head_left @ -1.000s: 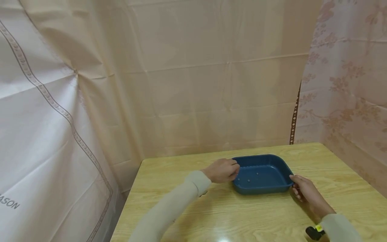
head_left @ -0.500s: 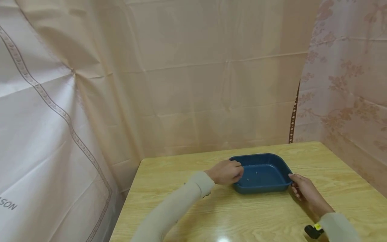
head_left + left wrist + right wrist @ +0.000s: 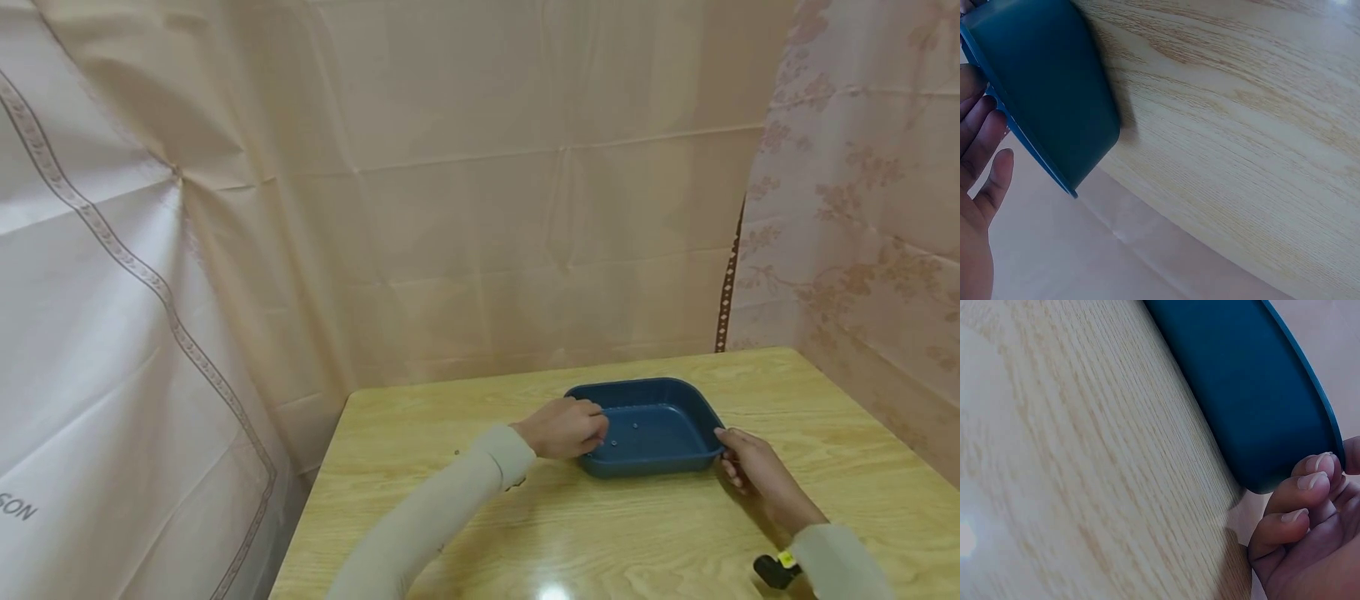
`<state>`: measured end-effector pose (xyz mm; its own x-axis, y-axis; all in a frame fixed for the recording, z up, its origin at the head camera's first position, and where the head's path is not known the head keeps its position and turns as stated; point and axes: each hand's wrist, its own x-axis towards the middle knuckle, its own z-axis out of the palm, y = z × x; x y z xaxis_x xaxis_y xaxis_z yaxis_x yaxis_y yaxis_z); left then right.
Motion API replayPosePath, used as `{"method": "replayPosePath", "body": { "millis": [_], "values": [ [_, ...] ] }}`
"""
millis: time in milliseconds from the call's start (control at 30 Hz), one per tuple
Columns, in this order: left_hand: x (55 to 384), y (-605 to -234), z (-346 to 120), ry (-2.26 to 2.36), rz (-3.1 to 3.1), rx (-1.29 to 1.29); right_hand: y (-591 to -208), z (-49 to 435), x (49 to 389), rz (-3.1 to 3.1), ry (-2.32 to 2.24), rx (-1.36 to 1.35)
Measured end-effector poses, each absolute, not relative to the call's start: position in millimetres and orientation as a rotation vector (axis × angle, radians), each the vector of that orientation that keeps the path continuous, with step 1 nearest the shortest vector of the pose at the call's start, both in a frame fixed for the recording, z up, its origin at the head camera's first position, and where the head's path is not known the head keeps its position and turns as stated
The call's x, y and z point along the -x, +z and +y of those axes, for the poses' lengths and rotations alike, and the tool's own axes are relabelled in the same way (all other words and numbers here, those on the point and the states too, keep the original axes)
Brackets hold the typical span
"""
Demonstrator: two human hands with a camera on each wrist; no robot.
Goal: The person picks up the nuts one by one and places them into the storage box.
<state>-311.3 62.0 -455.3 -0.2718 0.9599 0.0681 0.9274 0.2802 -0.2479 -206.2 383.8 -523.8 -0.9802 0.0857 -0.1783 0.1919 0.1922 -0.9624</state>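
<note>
A dark blue rectangular tray [image 3: 652, 462] stands on the wooden table, with two tiny metallic pieces, a nearer one [image 3: 614, 443] and a farther one [image 3: 635, 426], on its floor. My left hand [image 3: 564, 427] reaches over the tray's left end, fingers bent down inside. In the left wrist view its fingertips pass behind the tray's rim [image 3: 1029, 147], so I cannot tell whether they pinch anything. At the opposite end, my right hand [image 3: 757, 471] grips the rim between thumb and fingers. The right wrist view shows those curled fingers [image 3: 1288, 528] against the outer wall.
One more tiny piece [image 3: 457, 452] lies on the table [image 3: 420, 425], left of the tray and beside the left sleeve [image 3: 442, 512]. A black device with a yellow label [image 3: 776, 572] sits at the right wrist. Hanging cloth [image 3: 480, 208] surrounds the table's back and sides.
My left hand has shifted slightly right, farther over the tray, covering the leftmost tiny piece seen earlier. The piece on the table has come out from behind the sleeve. My right hand keeps its grip.
</note>
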Motion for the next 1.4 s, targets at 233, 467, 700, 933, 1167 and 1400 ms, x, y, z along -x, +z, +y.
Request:
{"method": "replayPosePath", "body": {
  "millis": [233,467,700,933,1167,1400],
  "values": [
    [309.2,-454.3,62.3,0.237,-2.350,1.751,-523.9,383.1,205.8,2.358,-1.924,-0.271],
    [309.0,-455.0,61.3,0.262,-2.349,1.737,-522.8,383.2,205.6,2.351,-1.925,-0.271],
    [311.1,-456.4,54.2,0.192,-2.347,1.742,-521.8,382.7,204.9,2.332,-1.909,-0.279],
    [318.7,-458.9,36.9,0.126,-2.267,1.729,-521.9,383.1,205.1,2.330,-1.932,-0.265],
    [323.7,-460.0,11.7,0.094,-2.264,1.679,-522.8,384.1,205.7,2.333,-1.930,-0.261],
    [325.2,-464.6,-18.8,0.115,-2.315,1.616,-522.4,384.1,204.7,2.353,-1.916,-0.262]
  ]
}}
